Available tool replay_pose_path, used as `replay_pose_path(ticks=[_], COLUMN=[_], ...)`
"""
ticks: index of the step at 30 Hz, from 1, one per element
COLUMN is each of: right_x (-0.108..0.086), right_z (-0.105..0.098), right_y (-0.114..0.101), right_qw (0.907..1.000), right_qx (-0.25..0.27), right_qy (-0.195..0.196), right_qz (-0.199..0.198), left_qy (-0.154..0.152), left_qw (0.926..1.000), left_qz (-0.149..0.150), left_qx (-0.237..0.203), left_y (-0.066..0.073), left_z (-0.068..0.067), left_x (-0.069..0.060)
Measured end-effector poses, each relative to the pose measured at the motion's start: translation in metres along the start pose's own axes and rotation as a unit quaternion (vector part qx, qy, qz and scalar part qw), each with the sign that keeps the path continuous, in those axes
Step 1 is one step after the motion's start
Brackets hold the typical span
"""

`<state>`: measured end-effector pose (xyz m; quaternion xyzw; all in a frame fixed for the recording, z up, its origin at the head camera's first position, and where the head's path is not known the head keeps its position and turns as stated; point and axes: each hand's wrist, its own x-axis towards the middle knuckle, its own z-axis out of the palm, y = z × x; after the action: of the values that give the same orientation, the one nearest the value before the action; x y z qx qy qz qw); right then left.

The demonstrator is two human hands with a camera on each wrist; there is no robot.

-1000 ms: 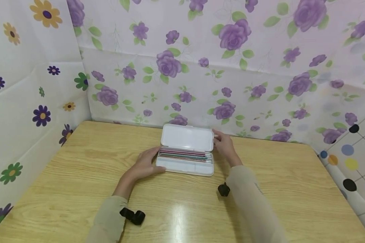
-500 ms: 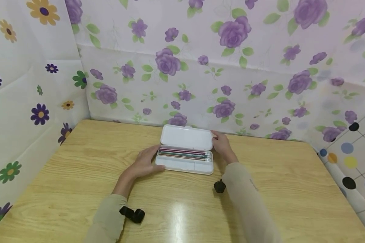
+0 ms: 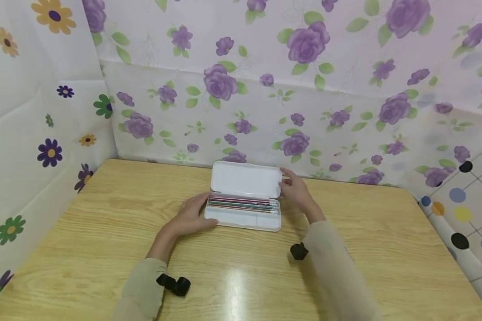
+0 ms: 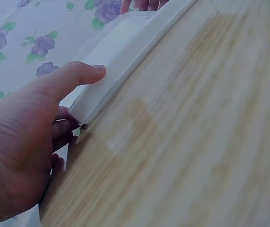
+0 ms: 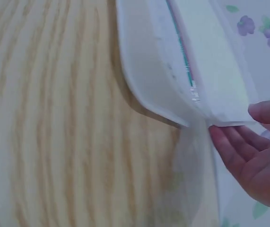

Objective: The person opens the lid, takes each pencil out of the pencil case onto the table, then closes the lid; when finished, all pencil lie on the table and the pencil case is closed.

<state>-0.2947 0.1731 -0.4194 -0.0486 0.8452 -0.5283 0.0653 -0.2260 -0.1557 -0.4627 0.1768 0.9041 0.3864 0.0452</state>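
A white pencil case [image 3: 225, 217] lies on the wooden table with its lid [image 3: 246, 179] raised at the back. Several pencils [image 3: 243, 203] lie side by side in its rear part, their eraser ends to the right. My left hand [image 3: 189, 217] grips the case's left end, thumb [image 4: 90, 74] on the front side and fingers round the end. My right hand [image 3: 297, 192] holds the lid's right edge; in the right wrist view that hand [image 5: 262, 156] has its thumb on one side of the lid and fingers on the other.
The wooden table [image 3: 233, 267] reaches back to a wall covering [image 3: 257, 116] with purple flowers, close behind the lid. A second flowered sheet [image 3: 20, 147] hangs at the left, and a dotted sheet [image 3: 478, 200] is at the right. Black devices [image 3: 174, 284] are on both wrists.
The lid first tipped slightly forward and now stands a little further up and back. My right hand and forearm shifted with it; my left hand stayed on the case.
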Motion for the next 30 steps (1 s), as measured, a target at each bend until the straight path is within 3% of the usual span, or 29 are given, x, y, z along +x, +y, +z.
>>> replay_pose_path(ticks=[4,12,20,25,30], right_x=[-0.009,-0.027,-0.037,-0.034,-0.033], right_z=[-0.007,-0.015,0.0,0.017,0.027], right_y=[-0.005,-0.013,-0.02,-0.016,-0.012], right_qw=[0.9978,0.9898,0.9762,0.9754,0.9727], right_qx=[-0.058,-0.115,-0.155,-0.148,-0.153], right_qy=[-0.018,0.025,-0.049,-0.087,-0.101], right_qz=[-0.025,-0.08,-0.144,-0.138,-0.142], left_qy=[0.009,0.017,0.025,0.025,0.026], left_qw=[0.9999,0.9996,0.9994,0.9995,0.9994], left_qz=[-0.001,0.002,0.002,-0.004,-0.004], left_qx=[-0.005,-0.022,-0.023,-0.018,-0.02], left_y=[-0.001,-0.002,-0.004,-0.002,-0.001], left_z=[-0.001,-0.001,0.0,0.002,0.003], left_x=[-0.002,-0.003,-0.002,-0.003,-0.003])
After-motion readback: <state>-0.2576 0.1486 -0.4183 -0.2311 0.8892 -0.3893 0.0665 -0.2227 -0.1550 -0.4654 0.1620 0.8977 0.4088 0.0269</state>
